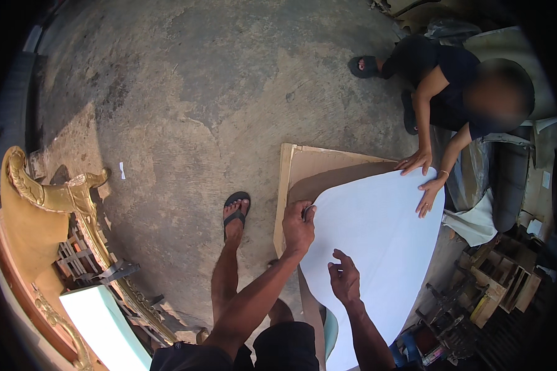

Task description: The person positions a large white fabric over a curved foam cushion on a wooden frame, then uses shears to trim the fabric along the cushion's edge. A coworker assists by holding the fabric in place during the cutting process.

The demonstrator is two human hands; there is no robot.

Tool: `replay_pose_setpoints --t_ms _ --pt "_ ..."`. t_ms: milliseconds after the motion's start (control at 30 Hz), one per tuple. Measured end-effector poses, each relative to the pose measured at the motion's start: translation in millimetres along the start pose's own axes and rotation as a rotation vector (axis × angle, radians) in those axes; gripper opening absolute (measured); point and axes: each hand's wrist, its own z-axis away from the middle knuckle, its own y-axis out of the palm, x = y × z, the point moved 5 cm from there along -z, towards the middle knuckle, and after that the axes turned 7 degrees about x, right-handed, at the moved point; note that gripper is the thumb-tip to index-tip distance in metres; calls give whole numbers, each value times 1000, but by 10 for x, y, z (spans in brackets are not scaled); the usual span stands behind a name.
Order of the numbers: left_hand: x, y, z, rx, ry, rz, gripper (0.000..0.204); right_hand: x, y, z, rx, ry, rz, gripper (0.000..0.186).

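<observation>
Sheet: just one, a big smooth white sheet with curved edges [377, 247], right of centre; bottom's cut off by the frame
Board: one flat brown board with a pale wooden edge [328, 162], mostly hidden underneath
Own hands: two; left hand [299, 227] curled nearly closed by the sheet's left edge, can't tell its grip; right hand [345, 278] loosely half-open, empty, over white
Co-worker's hands [418, 162]: two, on the sheet, upper right

Left hand [299, 230] gripping small dark object [306, 213] by white sheet's [384, 260] edge; right hand [345, 281] hovering, fingers parted; co-worker's hands [418, 162] pressing far end.
</observation>
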Motion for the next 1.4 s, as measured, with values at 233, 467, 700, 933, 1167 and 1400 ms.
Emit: replay_pose_setpoints --t_ms 233,467,700,933,1167,1400 --pt "-173 -74 79 161 61 -33 22 544 -200 -568 47 113 -117 38" --pt "-139 51 -463 409 -78 -179 38 556 -164 -740 -7 201 -166 36" --pt "-247 86 -627 566 6 -232 21 380 -746 -1666 -158 -49 476 59" --pt "-309 80 -632 506 53 -254 22 -13 -1431 -2489 421 -63 955 39" --pt "-170 106 -714 603 18 -298 28 -58 -1808 -2865 537 76 885 32" --pt "-11 118 -823 756 -208 -316 28 -46 -1777 -2632 453 105 942 44"
